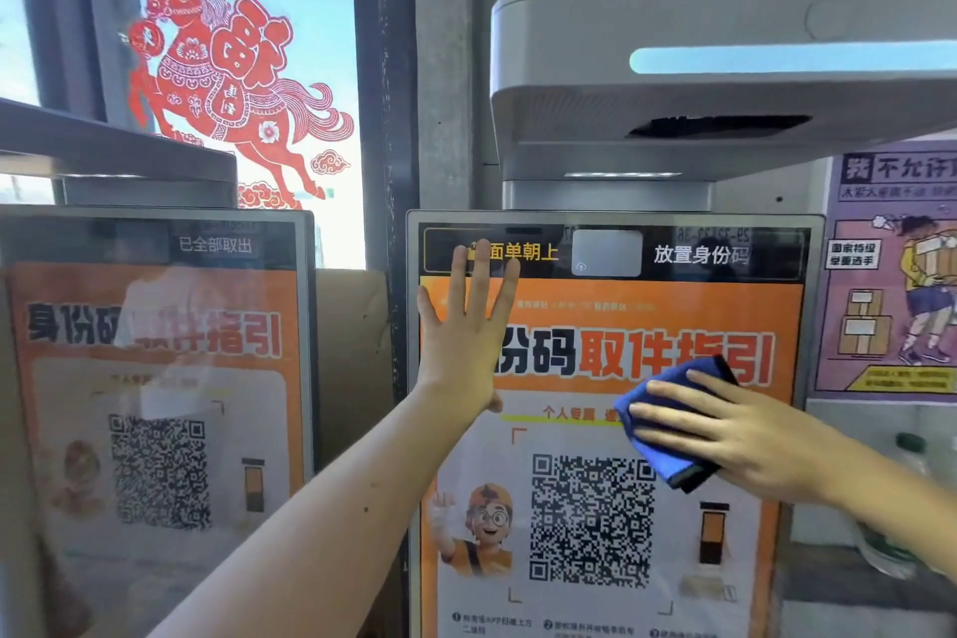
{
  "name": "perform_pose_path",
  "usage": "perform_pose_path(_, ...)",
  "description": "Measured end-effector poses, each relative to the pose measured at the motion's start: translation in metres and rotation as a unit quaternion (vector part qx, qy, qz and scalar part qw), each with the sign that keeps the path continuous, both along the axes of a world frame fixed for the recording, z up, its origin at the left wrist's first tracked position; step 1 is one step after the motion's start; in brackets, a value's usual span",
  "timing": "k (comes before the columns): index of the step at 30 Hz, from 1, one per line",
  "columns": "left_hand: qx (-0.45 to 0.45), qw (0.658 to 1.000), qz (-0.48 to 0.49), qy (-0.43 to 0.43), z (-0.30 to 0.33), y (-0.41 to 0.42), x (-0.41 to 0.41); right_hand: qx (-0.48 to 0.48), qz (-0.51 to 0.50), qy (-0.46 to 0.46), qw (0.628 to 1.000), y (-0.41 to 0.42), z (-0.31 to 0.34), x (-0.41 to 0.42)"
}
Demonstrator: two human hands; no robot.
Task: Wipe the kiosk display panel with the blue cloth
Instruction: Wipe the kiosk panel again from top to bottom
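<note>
I see the blue cloth [668, 430] folded into a thick pad with a dark edge, and it lies flat on the kiosk display panel [611, 430], near the right side, just above the big black code square [590, 521]. My right hand [725, 435] presses on the cloth with straight, spread fingers, not curled round it. My left hand [466, 332] is flat on the upper left part of the panel, fingers straight and spread, holding nothing. The panel is tall and shiny, with a grey frame. It shows an orange picture with big black and red letters, a white part with the code square, and a small cartoon worker [484, 528] in an orange cap. A black strip with yellow and white words runs along the top. Over the panel hangs a grey box with a pale blue light bar [787, 60]. To the left stands a second panel [155, 404] with the same orange picture. Behind it is a window [321, 16] with a red paper horse [228, 78] stuck on the glass. On the right wall is a purple poster [890, 275].
</note>
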State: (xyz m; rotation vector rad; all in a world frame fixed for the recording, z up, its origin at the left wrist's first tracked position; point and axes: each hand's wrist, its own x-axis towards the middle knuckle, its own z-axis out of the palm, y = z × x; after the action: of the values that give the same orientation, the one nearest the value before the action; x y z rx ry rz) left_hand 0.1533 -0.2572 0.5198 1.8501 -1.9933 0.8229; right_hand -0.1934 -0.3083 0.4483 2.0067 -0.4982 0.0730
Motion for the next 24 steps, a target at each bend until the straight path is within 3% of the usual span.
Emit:
perform_pose_path(4,-0.001,1.0,0.004,-0.003,0.0,0.0,-0.001,-0.011,-0.058,-0.229,0.972,0.0,0.024,-0.011)
perform_pose_path(6,0.001,1.0,0.005,0.002,-0.001,0.001,-0.002,-0.009,-0.074,-0.278,0.958,0.003,0.021,-0.009)
perform_pose_path(8,-0.003,1.0,-0.001,0.008,-0.001,0.003,-0.004,-0.001,-0.047,-0.218,0.975,0.004,0.005,-0.008)
perform_pose_path(11,-0.018,0.999,-0.04,0.0,-0.006,0.009,-0.016,0.032,0.002,-0.04,0.999,0.007,-0.025,-0.018)
perform_pose_path(13,-0.008,0.999,-0.049,-0.013,-0.011,0.012,-0.03,0.042,0.004,0.005,0.999,0.006,-0.022,-0.029)
perform_pose_path(15,0.013,0.999,-0.036,-0.019,-0.016,0.011,-0.041,0.022,-0.002,-0.032,0.999,0.002,-0.007,-0.035)
perform_pose_path(19,0.031,0.999,-0.011,-0.016,-0.021,0.007,-0.049,-0.027,-0.062,-0.212,0.975,-0.001,0.022,-0.044)
perform_pose_path(21,0.032,0.999,-0.006,-0.018,-0.022,0.007,-0.05,-0.03,-0.052,-0.214,0.975,-0.001,0.012,-0.044)
perform_pose_path(24,0.028,0.999,0.002,-0.02,-0.024,0.007,-0.052,-0.004,-0.027,-0.115,0.993,0.002,-0.019,-0.05)
